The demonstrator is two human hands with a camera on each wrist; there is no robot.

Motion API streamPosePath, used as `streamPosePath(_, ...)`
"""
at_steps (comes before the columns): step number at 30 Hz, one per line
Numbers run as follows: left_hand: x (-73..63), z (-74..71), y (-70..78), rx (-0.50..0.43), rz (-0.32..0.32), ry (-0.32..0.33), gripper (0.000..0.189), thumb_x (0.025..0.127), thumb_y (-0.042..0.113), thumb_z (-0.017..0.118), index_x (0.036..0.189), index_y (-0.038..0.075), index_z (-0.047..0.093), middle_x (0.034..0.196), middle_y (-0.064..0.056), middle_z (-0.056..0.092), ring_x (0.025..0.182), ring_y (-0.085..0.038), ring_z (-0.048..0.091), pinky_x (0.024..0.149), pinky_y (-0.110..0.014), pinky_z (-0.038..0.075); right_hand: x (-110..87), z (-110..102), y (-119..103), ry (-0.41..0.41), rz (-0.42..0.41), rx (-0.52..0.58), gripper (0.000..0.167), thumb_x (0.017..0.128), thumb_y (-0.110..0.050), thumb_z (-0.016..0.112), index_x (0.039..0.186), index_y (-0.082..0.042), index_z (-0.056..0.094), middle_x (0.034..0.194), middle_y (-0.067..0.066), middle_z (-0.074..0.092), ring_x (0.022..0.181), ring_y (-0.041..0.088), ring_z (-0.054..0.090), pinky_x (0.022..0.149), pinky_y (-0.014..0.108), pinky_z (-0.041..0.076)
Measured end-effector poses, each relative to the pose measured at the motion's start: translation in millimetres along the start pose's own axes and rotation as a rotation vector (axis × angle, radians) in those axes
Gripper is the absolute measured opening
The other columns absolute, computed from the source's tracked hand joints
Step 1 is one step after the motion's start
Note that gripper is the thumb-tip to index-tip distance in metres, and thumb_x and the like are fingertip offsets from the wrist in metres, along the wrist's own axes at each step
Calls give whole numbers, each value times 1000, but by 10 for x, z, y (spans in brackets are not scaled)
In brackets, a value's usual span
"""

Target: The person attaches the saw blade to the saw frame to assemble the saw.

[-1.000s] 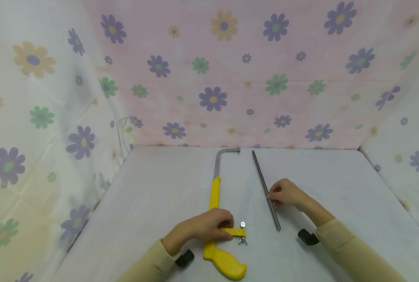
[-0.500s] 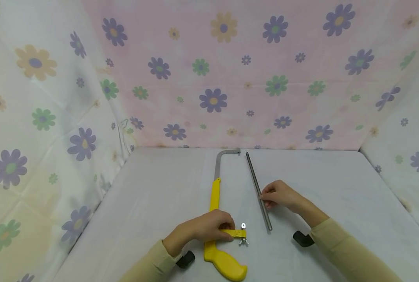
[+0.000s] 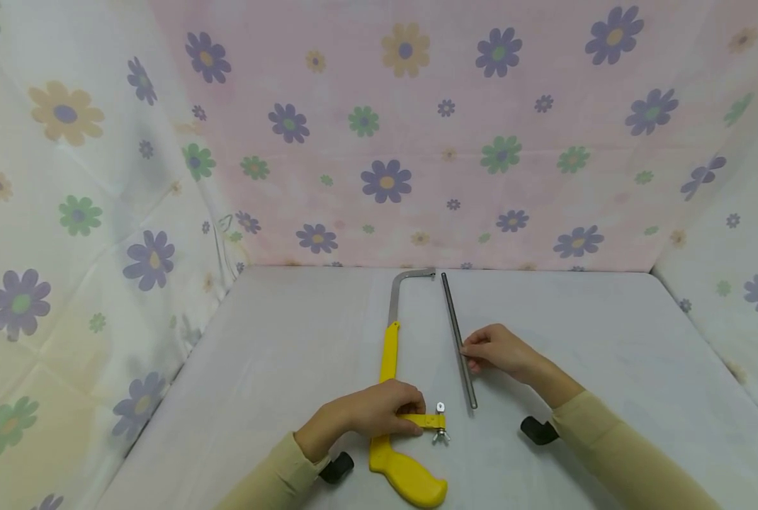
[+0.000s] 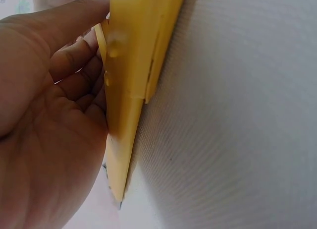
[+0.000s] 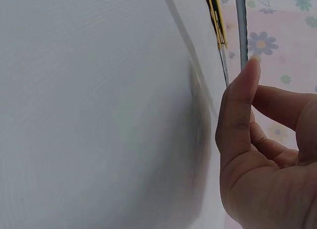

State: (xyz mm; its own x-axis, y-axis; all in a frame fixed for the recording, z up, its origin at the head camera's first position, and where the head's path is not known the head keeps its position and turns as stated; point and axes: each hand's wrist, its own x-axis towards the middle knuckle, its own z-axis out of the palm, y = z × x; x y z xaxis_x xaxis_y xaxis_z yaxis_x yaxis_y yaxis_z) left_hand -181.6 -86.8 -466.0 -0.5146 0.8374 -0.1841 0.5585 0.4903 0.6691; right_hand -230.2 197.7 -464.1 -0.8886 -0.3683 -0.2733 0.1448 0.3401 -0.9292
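Observation:
A yellow hacksaw frame [image 3: 388,350] lies on the white table, its curved grey end pointing away and its handle [image 3: 411,482] near the front. My left hand [image 3: 379,411] grips the frame just above the handle, beside the short arm with the wing nut [image 3: 440,437]. The left wrist view shows the thumb and fingers around the yellow bar [image 4: 126,55]. To the right, my right hand [image 3: 499,350] pinches a long thin hacksaw blade [image 3: 452,312] near its middle. Fine teeth show along one edge of the blade [image 5: 241,26] in the right wrist view.
The table [image 3: 277,333] ends at a pink flowered cloth [image 3: 328,191] at the back. Flowered cloth walls stand at left [image 3: 111,283] and right [image 3: 749,234]. A black wrist mount [image 3: 538,430] hangs under the right sleeve, and another [image 3: 337,467] is by the left.
My right hand has moved left with the hacksaw blade, bringing it closer and more nearly parallel to the frame. My left hand and the hacksaw frame have hardly moved.

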Motion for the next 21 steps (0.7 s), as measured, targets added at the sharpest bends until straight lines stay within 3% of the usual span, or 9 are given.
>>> streamPosePath(21, 3, 6, 9, 22, -4, -1, 10, 98, 23, 72, 101, 18, 64, 84, 12, 54, 76, 0, 47, 68, -16, 43, 133, 132, -25, 10, 20, 84, 25, 101, -8, 63, 114, 12, 65, 85, 9, 64, 75, 16, 62, 70, 26, 57)
